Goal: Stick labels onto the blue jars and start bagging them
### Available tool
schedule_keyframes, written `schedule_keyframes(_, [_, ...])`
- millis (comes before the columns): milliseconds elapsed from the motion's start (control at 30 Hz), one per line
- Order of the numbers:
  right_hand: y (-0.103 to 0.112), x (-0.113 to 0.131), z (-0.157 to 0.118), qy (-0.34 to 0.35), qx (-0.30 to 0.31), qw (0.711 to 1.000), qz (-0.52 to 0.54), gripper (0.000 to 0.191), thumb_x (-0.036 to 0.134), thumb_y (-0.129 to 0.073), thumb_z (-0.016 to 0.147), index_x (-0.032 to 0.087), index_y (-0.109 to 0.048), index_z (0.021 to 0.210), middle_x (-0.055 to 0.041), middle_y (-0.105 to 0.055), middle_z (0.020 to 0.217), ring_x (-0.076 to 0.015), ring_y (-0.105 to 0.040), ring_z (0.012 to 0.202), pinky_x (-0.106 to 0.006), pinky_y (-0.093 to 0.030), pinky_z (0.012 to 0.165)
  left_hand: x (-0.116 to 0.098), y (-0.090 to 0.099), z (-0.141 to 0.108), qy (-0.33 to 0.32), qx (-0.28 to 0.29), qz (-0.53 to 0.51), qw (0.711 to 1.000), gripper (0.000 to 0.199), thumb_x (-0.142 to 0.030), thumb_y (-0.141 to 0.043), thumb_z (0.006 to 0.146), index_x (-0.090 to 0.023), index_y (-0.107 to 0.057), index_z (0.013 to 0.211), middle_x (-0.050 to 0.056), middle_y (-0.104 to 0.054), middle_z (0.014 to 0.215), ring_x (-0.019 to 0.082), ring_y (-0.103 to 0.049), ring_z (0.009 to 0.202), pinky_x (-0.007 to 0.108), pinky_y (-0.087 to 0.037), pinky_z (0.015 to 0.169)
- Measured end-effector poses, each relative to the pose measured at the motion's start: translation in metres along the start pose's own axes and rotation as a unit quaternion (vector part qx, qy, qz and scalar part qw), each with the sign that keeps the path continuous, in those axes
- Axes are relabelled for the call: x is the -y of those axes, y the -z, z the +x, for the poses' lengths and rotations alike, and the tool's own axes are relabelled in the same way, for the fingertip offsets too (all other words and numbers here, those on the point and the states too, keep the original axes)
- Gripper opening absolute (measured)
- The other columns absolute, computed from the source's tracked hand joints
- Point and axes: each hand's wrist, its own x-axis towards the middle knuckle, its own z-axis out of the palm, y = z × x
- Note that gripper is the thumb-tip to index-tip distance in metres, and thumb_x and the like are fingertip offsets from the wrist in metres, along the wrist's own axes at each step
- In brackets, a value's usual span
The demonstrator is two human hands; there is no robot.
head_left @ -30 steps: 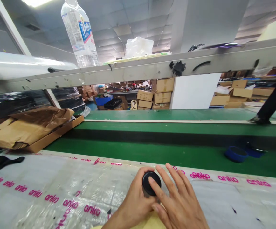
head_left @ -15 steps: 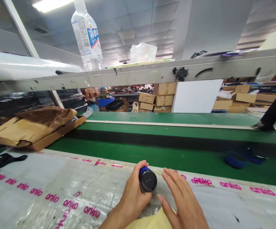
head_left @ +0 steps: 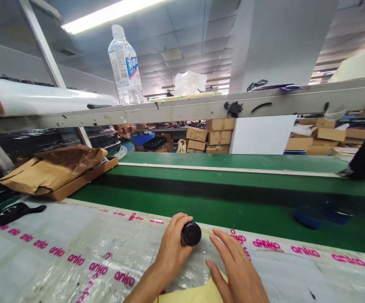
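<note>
My left hand (head_left: pixel 173 244) is wrapped round a dark cylindrical object with a round black end (head_left: pixel 191 234) facing up toward the camera. To its right, my right hand (head_left: pixel 234 263) is open, fingers apart and touching nothing visible. Below both hands lies a yellow sheet (head_left: pixel 198 293), partly hidden by them, on the plastic-covered table (head_left: pixel 151 244) printed with pink "anko" lettering.
Beyond the table runs a green conveyor belt (head_left: pixel 176 202), with two blue round objects (head_left: pixel 308 216) at its right. A cardboard tray with brown paper (head_left: pixel 59 168) sits at the left. A shelf rail (head_left: pixel 182 107) crosses above, bearing a bottle (head_left: pixel 126 69).
The camera view has tilted up slightly. My left hand still grips the dark object, whose blue side no longer shows. My right hand stays open beside it, slightly lower and further left in view.
</note>
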Motion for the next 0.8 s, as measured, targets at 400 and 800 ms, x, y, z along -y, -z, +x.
schedule_keyframes(400, [-0.002, 0.002, 0.001, -0.025, 0.020, 0.999, 0.024, 0.047, 0.020, -0.056, 0.089, 0.017, -0.050, 0.135, -0.0149, -0.063, 0.133, -0.0300, -0.061, 0.121, -0.046, -0.057, 0.099, 0.015, -0.001, 0.000, -0.002, 0.047, 0.089, 0.995, 0.043, -0.028, -0.080, 0.070, -0.026, -0.069, 0.112, 0.008, -0.070, 0.118, 0.036, -0.061, 0.114, 0.056, -0.044, 0.105])
schedule_keyframes(800, [0.002, -0.011, 0.005, -0.111, 0.015, 0.993, 0.043, 0.037, 0.019, -0.052, 0.093, 0.017, -0.058, 0.129, -0.0130, -0.068, 0.127, -0.0285, -0.064, 0.118, -0.047, -0.057, 0.100, -0.002, 0.035, 0.023, 0.117, -0.074, -0.085, 0.987, 0.051, -0.059, -0.064, 0.085, -0.019, -0.065, 0.117, 0.012, -0.066, 0.128, 0.032, -0.062, 0.119, 0.051, -0.046, 0.107])
